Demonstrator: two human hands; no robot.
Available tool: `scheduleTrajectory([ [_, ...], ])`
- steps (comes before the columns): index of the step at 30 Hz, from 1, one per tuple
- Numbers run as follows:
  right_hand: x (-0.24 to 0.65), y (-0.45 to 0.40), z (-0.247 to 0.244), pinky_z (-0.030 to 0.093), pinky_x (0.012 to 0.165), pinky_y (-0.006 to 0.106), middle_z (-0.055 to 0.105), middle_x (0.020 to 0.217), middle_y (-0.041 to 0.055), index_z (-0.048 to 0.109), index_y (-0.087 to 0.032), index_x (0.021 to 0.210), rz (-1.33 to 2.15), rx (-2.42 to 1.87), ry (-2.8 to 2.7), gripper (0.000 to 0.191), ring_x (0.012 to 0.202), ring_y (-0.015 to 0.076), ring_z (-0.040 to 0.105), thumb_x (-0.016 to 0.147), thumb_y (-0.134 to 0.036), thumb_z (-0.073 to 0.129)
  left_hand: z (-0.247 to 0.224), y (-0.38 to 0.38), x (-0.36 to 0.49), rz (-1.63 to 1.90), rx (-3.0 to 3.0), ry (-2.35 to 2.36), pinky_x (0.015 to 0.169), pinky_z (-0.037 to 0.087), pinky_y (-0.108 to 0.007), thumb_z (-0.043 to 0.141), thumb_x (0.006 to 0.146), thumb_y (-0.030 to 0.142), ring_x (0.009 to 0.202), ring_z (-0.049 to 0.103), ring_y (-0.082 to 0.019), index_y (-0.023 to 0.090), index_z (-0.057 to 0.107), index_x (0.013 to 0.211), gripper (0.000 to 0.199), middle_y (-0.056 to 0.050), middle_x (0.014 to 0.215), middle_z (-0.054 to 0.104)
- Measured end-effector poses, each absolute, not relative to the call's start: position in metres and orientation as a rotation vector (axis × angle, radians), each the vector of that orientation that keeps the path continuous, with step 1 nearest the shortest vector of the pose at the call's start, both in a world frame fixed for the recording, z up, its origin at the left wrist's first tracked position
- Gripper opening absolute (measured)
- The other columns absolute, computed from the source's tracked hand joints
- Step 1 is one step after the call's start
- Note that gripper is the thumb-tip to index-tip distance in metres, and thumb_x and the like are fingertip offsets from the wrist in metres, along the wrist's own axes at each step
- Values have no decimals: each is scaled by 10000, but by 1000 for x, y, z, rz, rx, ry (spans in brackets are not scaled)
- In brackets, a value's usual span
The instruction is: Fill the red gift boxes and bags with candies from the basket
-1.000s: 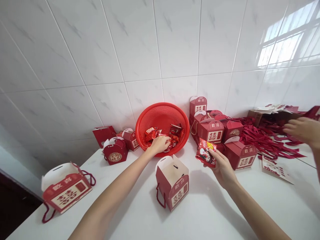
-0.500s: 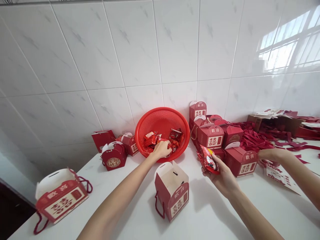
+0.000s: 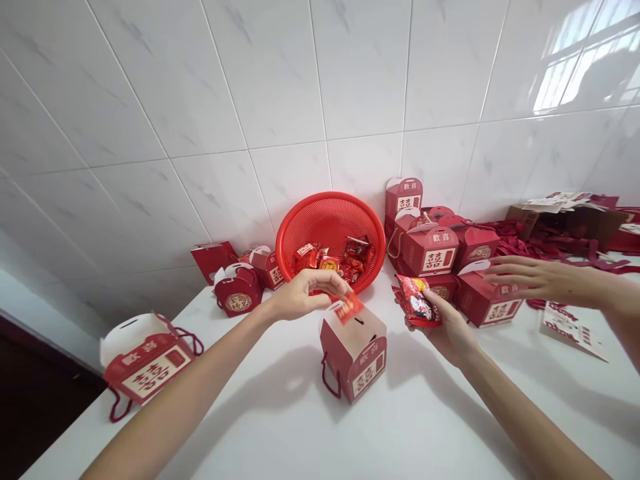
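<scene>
My left hand [image 3: 313, 293] is closed in a pinch on a small red candy packet [image 3: 349, 308], slightly blurred, over the open top of a red and cream gift box [image 3: 361, 373]. That box stands upright with a dark red cord handle hanging at its left side. To the right of it, my right hand [image 3: 447, 337] grips shiny red snack packets [image 3: 419, 303] above the table; the lower fingers are partly hidden. Behind the box, a red plastic basket [image 3: 327, 207] leans tilted toward me against the wall, with several red wrapped sweets [image 3: 330, 265] inside.
Another person's hand [image 3: 540, 277] reaches in from the right over a gift box [image 3: 493, 303]. Stacked boxes [image 3: 433, 250] stand by the wall, beside dark red ribbons [image 3: 510, 243]. An open box [image 3: 155, 363] sits near the left table edge, smaller ones [image 3: 237, 290] behind it.
My left hand has come out of the basket toward me with a red candy packet, now over the open box. The other person's hand has lifted over a nearby box. My view has shifted slightly.
</scene>
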State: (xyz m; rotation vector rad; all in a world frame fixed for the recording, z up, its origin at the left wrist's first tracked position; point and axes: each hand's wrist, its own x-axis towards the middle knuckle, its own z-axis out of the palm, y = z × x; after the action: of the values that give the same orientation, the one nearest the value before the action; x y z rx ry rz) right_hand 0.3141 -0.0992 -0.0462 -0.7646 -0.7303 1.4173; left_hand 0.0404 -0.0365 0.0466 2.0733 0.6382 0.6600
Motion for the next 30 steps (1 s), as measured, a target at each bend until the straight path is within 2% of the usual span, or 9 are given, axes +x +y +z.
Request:
scheduleTrajectory([
  [3, 315, -100, -46, 513, 493, 264, 714, 769, 45, 728, -162, 865, 1400, -774, -750, 341, 598, 154, 605, 703, -451, 808, 49, -53, 35, 610, 2199, 701, 927, 507, -357, 596, 777, 202, 1090, 631, -241, 178, 722, 863, 155, -92, 1133, 704],
  [6, 315, -100, -41, 547, 552, 257, 722, 807, 18, 715, -193, 854, 1305, -792, -741, 327, 653, 154, 635, 662, -421, 850, 41, -64, 28, 634, 2290, 897, 1018, 460, -374, 617, 837, 334, 1127, 611, -241, 219, 752, 897, 188, -72, 1197, 675],
  [11, 297, -102, -19, 568, 734, 266, 744, 959, 6, 714, -243, 932, 1139, -759, -820, 382, 855, 184, 686, 641, -437, 868, 20, -82, 17, 538, 2177, 1068, 965, 490, -350, 646, 822, 418, 1118, 615, -243, 220, 728, 1110, 358, -81, 1258, 662],
  [14, 273, -106, -1, 553, 781, 291, 744, 997, 14, 716, -255, 1018, 1150, -746, -1087, 369, 920, 217, 683, 738, -481, 796, 9, -89, 16, 551, 1995, 1080, 905, 511, -332, 633, 838, 455, 1051, 640, -236, 188, 705, 1160, 425, -83, 1198, 700],
  [17, 252, -112, 13, 538, 786, 296, 734, 1009, 22, 715, -243, 1036, 1212, -765, -1417, 327, 916, 224, 673, 823, -491, 715, 1, -92, 18, 650, 1879, 1074, 844, 515, -328, 541, 888, 512, 928, 656, -223, 163, 742, 944, 407, -63, 993, 747],
  [19, 244, -114, 18, 532, 763, 297, 726, 966, 28, 714, -222, 978, 1232, -798, -1579, 314, 881, 225, 664, 842, -503, 685, -2, -91, 19, 696, 1829, 1099, 806, 513, -327, 548, 864, 469, 851, 651, -211, 155, 724, 823, 363, -49, 878, 745],
  [22, 240, -113, 22, 517, 708, 284, 707, 881, 23, 699, -204, 883, 1146, -861, -1648, 323, 818, 209, 640, 833, -523, 684, -1, -90, 18, 674, 1737, 1132, 762, 512, -312, 581, 758, 320, 807, 646, -197, 149, 716, 844, 234, -43, 873, 741],
  [25, 240, -111, 24, 496, 661, 271, 692, 831, 15, 690, -205, 863, 1027, -921, -1646, 330, 768, 192, 614, 837, -534, 671, 4, -91, 14, 629, 1708, 1091, 813, 518, -310, 579, 661, 217, 893, 656, -206, 148, 715, 1030, 399, -54, 1042, 738],
  [30, 238, -111, 26, 455, 610, 263, 663, 722, 5, 695, -216, 814, 735, -1041, -1829, 276, 684, 176, 575, 813, -492, 699, 4, -97, 1, 557, 1725, 1069, 882, 517, -332, 620, 599, 205, 1050, 626, -252, 135, 658, 1232, 639, -111, 1275, 662],
])
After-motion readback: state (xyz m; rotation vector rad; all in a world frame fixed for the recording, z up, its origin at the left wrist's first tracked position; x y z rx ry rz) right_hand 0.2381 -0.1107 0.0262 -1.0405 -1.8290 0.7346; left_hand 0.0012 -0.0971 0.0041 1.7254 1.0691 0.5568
